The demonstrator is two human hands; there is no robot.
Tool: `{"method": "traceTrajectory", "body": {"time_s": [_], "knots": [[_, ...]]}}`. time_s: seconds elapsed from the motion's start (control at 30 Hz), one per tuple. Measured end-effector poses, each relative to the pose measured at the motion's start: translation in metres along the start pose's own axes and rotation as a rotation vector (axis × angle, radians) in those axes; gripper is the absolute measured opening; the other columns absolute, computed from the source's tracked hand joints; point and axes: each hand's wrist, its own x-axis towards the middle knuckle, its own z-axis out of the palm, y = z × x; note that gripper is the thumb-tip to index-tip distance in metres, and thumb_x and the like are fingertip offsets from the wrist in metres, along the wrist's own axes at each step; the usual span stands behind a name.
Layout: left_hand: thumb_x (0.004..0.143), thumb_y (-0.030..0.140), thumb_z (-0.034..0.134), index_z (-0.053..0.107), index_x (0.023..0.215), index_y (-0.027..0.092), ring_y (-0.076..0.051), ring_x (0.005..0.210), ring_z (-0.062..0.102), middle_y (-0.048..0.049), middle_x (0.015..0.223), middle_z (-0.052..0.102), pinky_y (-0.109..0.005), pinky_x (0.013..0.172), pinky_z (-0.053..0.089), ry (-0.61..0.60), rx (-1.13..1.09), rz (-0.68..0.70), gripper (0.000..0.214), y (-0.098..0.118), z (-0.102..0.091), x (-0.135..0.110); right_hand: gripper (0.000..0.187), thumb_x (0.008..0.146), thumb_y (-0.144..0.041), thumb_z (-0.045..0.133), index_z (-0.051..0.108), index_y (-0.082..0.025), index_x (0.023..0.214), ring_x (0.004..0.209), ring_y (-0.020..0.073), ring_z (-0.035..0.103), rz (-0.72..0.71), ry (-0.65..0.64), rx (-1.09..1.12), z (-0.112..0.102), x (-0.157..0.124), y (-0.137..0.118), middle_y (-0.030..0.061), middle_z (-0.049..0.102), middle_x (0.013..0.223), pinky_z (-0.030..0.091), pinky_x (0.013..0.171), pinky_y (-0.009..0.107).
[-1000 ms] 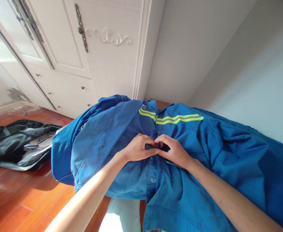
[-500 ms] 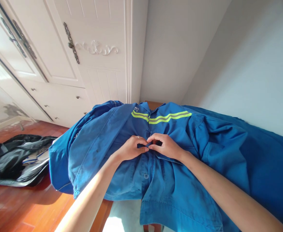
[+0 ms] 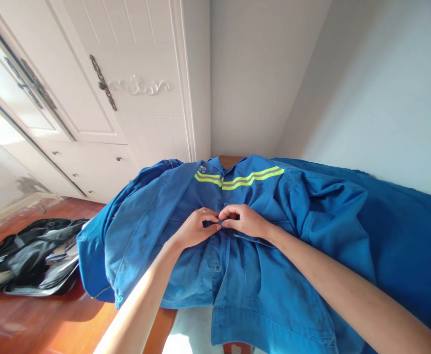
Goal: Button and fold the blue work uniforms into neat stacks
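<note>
A blue work jacket with a yellow-green reflective stripe across its chest lies spread out in front of me. My left hand pinches the jacket's front edge from the left. From the right, my right hand pinches the same spot, and the fingertips of both hands almost meet. Whatever button sits between the fingers is hidden. Lower on the front placket a round button shows, with the two front edges apart below it. Above my hands the upper front is drawn together.
White wardrobe doors with dark metal handles rise behind on the left, beside a grey wall. On the reddish wooden floor an open black suitcase holds several items. More blue fabric extends to the right.
The view has shifted slightly, so the jacket and hands appear a little further left. Both hands keep pinching the same place on the jacket front.
</note>
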Motion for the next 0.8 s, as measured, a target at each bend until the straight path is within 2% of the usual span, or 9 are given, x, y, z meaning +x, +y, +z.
{"method": "traceTrajectory", "body": {"time_s": [0.17,0.27,0.43,0.57,0.7,0.8], "knots": [[0.076,0.024,0.072,0.073,0.078,0.019,-0.019,0.091,0.066,-0.0043,0.094,0.074,-0.029,0.085,0.05,0.087,0.025,-0.108,0.005,0.0025,0.0012,-0.0019,0.018,0.077,-0.022,0.063,0.068,-0.017,0.094,0.07,0.0127,0.055,-0.017,0.0,0.059,0.0016,-0.0005,0.004,0.0011,0.069,0.087,0.044,0.068,0.026],[0.077,0.024,0.071,0.073,0.075,0.019,-0.019,0.093,0.066,-0.0045,0.093,0.074,-0.029,0.087,0.05,0.045,-0.018,-0.082,0.006,0.0014,-0.0003,-0.0019,0.02,0.077,-0.023,0.062,0.068,-0.017,0.095,0.072,0.0131,0.055,-0.024,0.002,0.072,0.0025,-0.0004,0.0044,0.0021,0.069,0.09,0.044,0.069,0.027],[0.077,0.027,0.073,0.075,0.08,0.018,-0.02,0.093,0.066,-0.0058,0.092,0.074,-0.03,0.087,0.05,-0.011,-0.095,-0.101,0.009,-0.0003,-0.0041,-0.0005,0.019,0.076,-0.027,0.065,0.07,-0.016,0.092,0.071,0.014,0.057,-0.009,-0.001,0.106,0.0022,0.0012,0.0025,0.002,0.069,0.085,0.044,0.068,0.027],[0.076,0.026,0.073,0.076,0.08,0.018,-0.019,0.09,0.066,-0.0048,0.09,0.074,-0.028,0.085,0.05,-0.023,-0.096,-0.103,0.009,-0.0011,-0.0044,0.0004,0.018,0.08,-0.03,0.062,0.072,-0.017,0.09,0.074,0.0154,0.061,-0.022,-0.021,0.114,0.0004,0.0024,0.0015,0.0026,0.071,0.086,0.046,0.069,0.027],[0.076,0.026,0.073,0.076,0.079,0.018,-0.019,0.089,0.066,-0.0045,0.088,0.073,-0.027,0.083,0.05,-0.013,-0.093,-0.104,0.008,-0.0018,-0.0041,0.0005,0.024,0.075,-0.031,0.071,0.073,-0.019,0.096,0.073,0.0153,0.061,-0.05,-0.051,0.04,-0.0014,0.0015,0.0011,0.0022,0.073,0.09,0.046,0.069,0.028],[0.076,0.027,0.074,0.076,0.078,0.018,-0.019,0.09,0.066,-0.005,0.089,0.074,-0.027,0.084,0.05,-0.013,-0.098,-0.106,0.01,-0.002,-0.0043,0.0004,0.022,0.075,-0.026,0.069,0.074,-0.019,0.096,0.074,0.0151,0.061,-0.067,-0.045,0.002,-0.002,0.001,0.0006,0.0024,0.074,0.092,0.046,0.071,0.028]]}}
